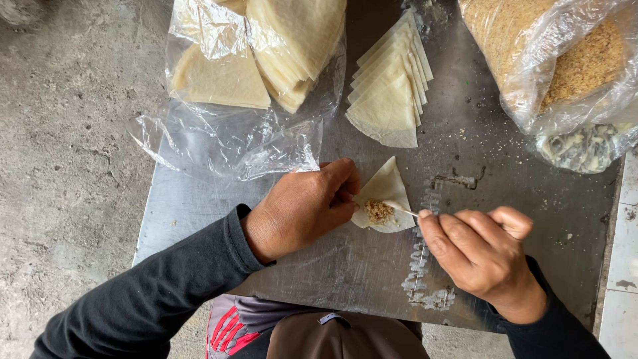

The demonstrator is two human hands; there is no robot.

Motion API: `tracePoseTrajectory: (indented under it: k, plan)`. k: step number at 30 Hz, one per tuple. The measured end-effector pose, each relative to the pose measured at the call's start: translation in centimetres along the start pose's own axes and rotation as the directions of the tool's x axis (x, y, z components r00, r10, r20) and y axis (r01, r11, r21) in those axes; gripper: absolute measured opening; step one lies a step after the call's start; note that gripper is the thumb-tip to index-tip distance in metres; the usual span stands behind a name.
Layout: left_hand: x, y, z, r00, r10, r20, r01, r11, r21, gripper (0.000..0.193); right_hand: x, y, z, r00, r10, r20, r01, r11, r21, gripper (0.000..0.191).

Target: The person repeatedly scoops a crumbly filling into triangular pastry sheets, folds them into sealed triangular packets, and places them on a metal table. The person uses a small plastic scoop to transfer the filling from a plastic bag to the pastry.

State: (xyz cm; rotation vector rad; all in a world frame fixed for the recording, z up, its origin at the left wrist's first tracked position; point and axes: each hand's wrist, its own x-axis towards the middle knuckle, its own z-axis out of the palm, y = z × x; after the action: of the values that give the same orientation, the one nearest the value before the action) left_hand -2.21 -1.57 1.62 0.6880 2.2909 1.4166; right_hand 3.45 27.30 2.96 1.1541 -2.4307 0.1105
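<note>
On the metal table (279,266), left hand (302,209) pinches a half-filled wrapper (385,189), right hand (475,252) grips the spoon (401,209); stacked wrappers (389,93) wait.

The table (372,279) is dull, scuffed metal; beside it the floor (73,153) is rough concrete; glossy, crinkled clear plastic bags (226,139) hold matt, smooth dough sheets (219,80).

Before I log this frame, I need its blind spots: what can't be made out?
- Head view: left hand covers the pale triangular wrapper's left edge.
- Right hand hides the thin stick's far end.
- Clear bag of brown crumbs: cut off by the top edge.
</note>
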Motion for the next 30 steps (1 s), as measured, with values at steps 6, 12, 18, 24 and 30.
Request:
tracePoseTrajectory:
  k: [6,12,18,24,30]
  plan:
    - [0.1,0.0,0.1,1.0,-0.001,-0.005,0.001,1.0,0.028,0.021,-0.3,-0.9,-0.1,1.0,-0.006,-0.028,0.009,0.995,0.103,0.016]
    - [0.0,-0.1,0.0,1.0,-0.008,0.01,0.008,1.0,0.021,0.02,-0.6,-1.4,1.0,0.998,-0.049,-0.04,0.053,0.994,0.101,0.014]
    - [0.1,-0.1,0.1,1.0,0.018,0.0,-0.018,0.999,0.041,0.021,-0.7,-1.2,0.9,0.998,-0.026,-0.05,0.029,0.998,0.064,0.014]
    - [0.0,0.1,-0.1,1.0,0.0,0.016,0.0,1.0,0.024,0.02,-0.8,-0.3,1.1,0.999,0.034,-0.013,-0.034,0.999,-0.003,0.016]
    - [-0.1,0.3,0.0,0.999,0.047,-0.022,-0.047,0.999,-0.014,0.019,-2.2,-0.2,1.9,0.996,0.024,-0.083,-0.026,0.999,-0.02,0.013]
